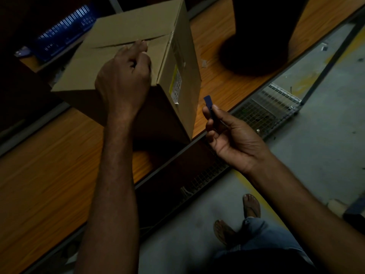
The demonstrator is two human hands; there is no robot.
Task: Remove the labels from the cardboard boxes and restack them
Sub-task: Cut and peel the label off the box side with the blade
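My left hand (124,76) sits on top of the cardboard box (118,34), fingers curled near the flap seam; I cannot tell whether that grip has hold of anything or only bears down. My right hand (231,139) has its grip closed to a pinch on a small blue tool (208,101), held in the air just off the box's near corner. The label (176,86) is on the box's right side face. The box stands by the edge of the wooden counter (49,155) (its near corner right at the drop), so a hard scrape could, I think, shove it off if my left hand slips. In this dim light the tool may also gouge the cardboard rather than lift the label, or twist out of my pinch.
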